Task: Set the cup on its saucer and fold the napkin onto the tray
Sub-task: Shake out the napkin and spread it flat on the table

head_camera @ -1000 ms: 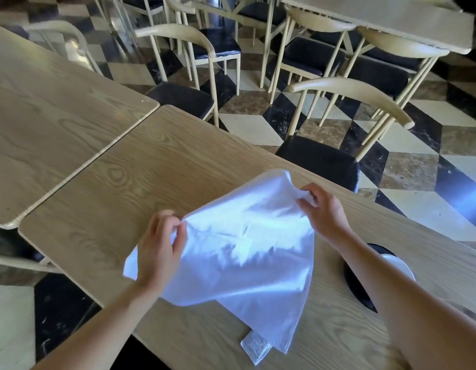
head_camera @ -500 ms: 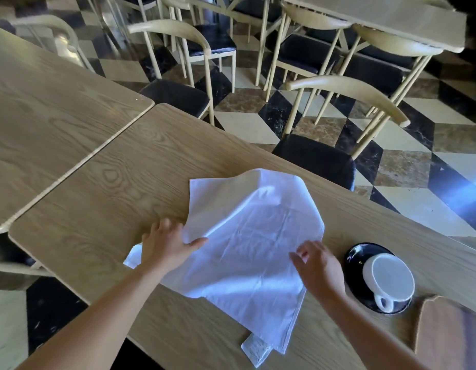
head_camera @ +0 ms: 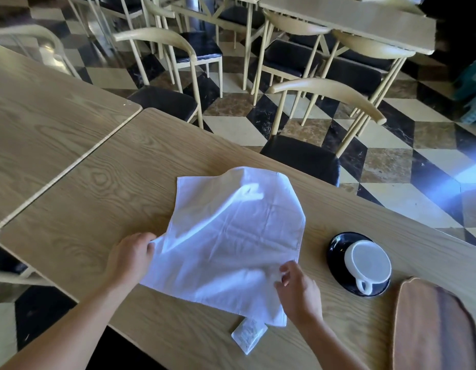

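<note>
A white cloth napkin [head_camera: 231, 236] lies spread and rumpled on the wooden table [head_camera: 111, 209]. My left hand [head_camera: 130, 259] pinches its left corner. My right hand [head_camera: 298, 289] grips its near right edge. To the right, a white cup [head_camera: 367, 261] stands on its black saucer [head_camera: 338, 249], handle toward me. The brown wooden tray [head_camera: 431, 329] lies at the near right, partly cut off by the frame edge, with nothing on it.
A small clear packet [head_camera: 247, 339] lies at the table's near edge, half under the napkin. A second table [head_camera: 44, 116] butts against the left. Chairs with black seats [head_camera: 301, 156] stand along the far side on a chequered floor.
The napkin has gone from held in the air to lying spread on the table. My hands have shifted to its near left corner and near right edge. The cup, saucer and tray have come into view.
</note>
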Demonstrator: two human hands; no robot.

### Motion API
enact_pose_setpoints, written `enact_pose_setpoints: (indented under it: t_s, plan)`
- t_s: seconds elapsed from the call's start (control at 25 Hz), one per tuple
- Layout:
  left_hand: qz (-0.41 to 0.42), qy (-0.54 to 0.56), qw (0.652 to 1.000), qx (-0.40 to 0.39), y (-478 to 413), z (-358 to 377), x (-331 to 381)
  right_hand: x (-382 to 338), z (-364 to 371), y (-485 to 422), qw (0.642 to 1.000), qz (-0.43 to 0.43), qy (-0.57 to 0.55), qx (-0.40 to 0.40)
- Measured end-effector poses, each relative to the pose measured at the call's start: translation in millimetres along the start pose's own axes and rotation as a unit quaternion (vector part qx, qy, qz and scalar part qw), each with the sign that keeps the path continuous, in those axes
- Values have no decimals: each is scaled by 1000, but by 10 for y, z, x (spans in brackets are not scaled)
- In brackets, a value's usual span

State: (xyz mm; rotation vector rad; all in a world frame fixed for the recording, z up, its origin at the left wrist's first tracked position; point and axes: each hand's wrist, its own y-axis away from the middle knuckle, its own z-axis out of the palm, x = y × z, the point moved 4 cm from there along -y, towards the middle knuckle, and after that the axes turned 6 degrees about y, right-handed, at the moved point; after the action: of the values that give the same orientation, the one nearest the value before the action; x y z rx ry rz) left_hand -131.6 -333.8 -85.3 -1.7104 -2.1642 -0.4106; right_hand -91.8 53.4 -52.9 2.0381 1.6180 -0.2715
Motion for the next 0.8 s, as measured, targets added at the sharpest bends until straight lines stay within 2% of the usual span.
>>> enact_pose_setpoints:
  t_s: [0.08, 0.16, 0.24, 0.28, 0.36, 0.4, 0.48, 0.52, 0.56, 0.64, 0.68, 0.8]
  plan:
    - [-101, 98, 990, -11, 28, -7, -130, 60, -238, -42, 995, 4, -93, 34]
    - [-163, 201, 965, -32, 70, -9, -208, 171, -486, -62, 993, -11, -104, 58]
    - [-173, 204, 961, -69, 189, 15, -197, 305, -624, -82, 999, -34, -23, 19]
    - [-170, 171, 966, -97, 279, 39, -183, 361, -628, -87, 998, -32, 38, -34]
    - [-161, 91, 975, -125, 411, 75, -147, 474, -557, -118, 973, -25, 175, -145]
    - [-155, 67, 980, -102, 438, 71, -130, 501, -529, -185, 961, -24, 222, -162]
    - [-91, 47, 995, -10, 449, 56, 9, 429, -526, -445, 973, -30, 207, -100]
    - [-8, 29, 999, 34, 445, 50, 168, 355, -543, -618, 985, -29, 162, -51]
    - [92, 1, 995, 47, 444, 81, 346, 273, -542, -801, 992, -28, 125, -12]
    - [262, -79, 962, 2, 460, 211, 653, 169, -476, -1170, 995, 7, 94, 12]
    - [291, -110, 950, -28, 453, 271, 717, 153, -440, -1329, 995, 37, 89, 13]
    - [197, -128, 968, -84, 326, 323, 612, 161, -371, -1654, 988, 150, 25, 5]
